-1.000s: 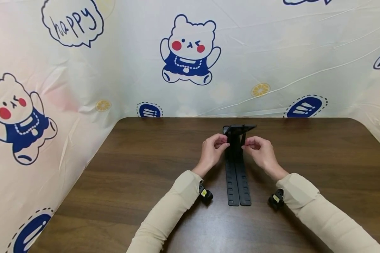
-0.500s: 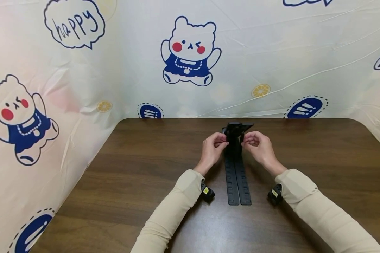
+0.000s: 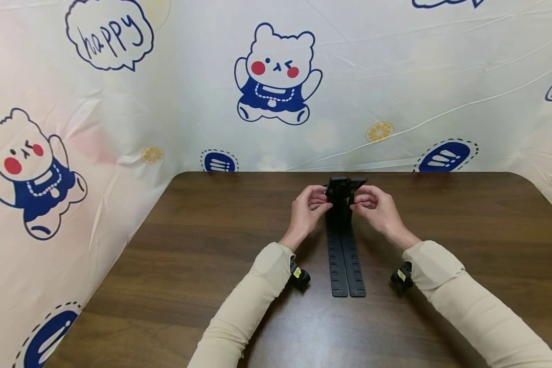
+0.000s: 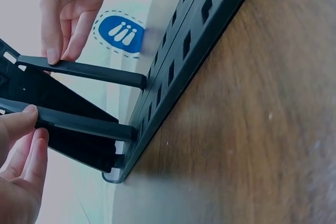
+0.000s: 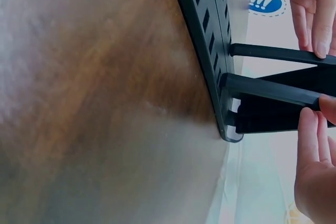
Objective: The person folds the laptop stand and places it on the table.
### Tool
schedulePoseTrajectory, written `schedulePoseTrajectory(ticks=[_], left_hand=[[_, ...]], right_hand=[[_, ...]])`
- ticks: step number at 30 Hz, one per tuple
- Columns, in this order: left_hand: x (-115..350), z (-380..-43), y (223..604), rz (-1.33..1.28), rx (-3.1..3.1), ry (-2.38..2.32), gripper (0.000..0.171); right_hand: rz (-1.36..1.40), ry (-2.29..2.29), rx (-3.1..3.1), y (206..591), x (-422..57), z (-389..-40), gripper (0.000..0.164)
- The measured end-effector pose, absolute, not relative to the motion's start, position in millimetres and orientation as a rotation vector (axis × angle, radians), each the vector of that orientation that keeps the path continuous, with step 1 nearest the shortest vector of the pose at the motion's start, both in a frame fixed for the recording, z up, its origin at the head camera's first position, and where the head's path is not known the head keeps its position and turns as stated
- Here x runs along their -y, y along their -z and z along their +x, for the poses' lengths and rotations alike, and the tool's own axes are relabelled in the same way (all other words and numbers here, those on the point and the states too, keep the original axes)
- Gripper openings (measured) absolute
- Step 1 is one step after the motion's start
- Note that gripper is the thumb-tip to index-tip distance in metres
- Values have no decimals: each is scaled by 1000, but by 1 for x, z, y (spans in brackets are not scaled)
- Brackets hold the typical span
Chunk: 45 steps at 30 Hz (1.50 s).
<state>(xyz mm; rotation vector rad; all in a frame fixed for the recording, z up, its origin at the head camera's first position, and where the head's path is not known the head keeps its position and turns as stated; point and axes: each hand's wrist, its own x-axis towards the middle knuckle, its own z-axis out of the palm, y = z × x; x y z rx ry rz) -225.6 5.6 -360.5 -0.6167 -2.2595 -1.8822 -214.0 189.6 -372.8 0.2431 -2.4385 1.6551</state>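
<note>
A black folding stand [image 3: 345, 268] stands on the table, its long slotted base lying flat and pointing toward me. At the far end a dark panel [image 4: 60, 98] rises at a slant, with two slim struts [image 4: 86, 124] running from it down to the slots in the base. My left hand [image 3: 307, 210] pinches the left strut between thumb and fingers. On the other side, my right hand [image 3: 379, 210] pinches the right strut [image 5: 278, 90] the same way. Both struts meet the base near its far end. In the head view the panel's top [image 3: 345, 186] hides part of the struts.
The brown wooden table [image 3: 211, 230] has rounded far corners. Behind it and along the left hangs a pale printed curtain [image 3: 188, 76] with cartoon bears. A small black camera is strapped to each wrist, below the beige sleeves [image 3: 434, 271].
Both hands have moved slightly up and away from me while pinching the struts. The stand's upper panel has tilted, and its top shows more broadly. The base has hardly moved.
</note>
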Motion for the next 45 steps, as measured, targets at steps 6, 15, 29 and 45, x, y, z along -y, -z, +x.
schedulePoseTrajectory(ticks=[6,15,29,45], left_hand=[[-5,-241,374,-615,2286,1906,33],[-4,-255,385,-588,2345,1830,31],[-9,-259,385,-540,2289,1829,23],[-9,-253,388,-510,2285,1829,15]], right_hand=[[247,-1647,2450,371,-191,-217,33],[284,-1606,2467,367,-192,-222,25],[313,-1535,2422,365,-191,-227,12],[162,-1470,2461,375,-191,-218,16]])
